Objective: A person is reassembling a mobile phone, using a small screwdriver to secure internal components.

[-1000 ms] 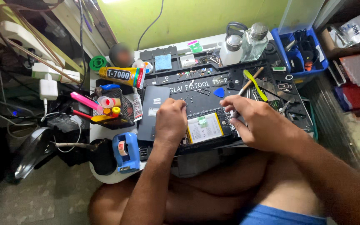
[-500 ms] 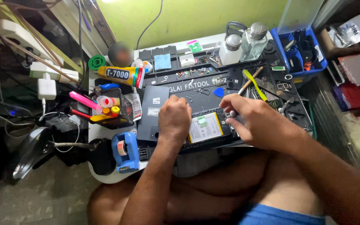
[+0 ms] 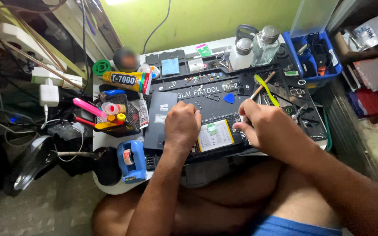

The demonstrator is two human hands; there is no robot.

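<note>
Mostly both hands, left [image 3: 181, 126] fisted, right [image 3: 265, 129] with fingers curled, hide the opened phone [image 3: 215, 136]; any grip unclear.

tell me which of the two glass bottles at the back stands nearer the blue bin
The taller clear glass bottle, on the right of the pair, stands nearer the blue bin. The shorter bottle stands to its left, farther from the bin.

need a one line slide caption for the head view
Both hands, left and right, work on an opened phone with exposed white battery atop a black repair mat.
</note>
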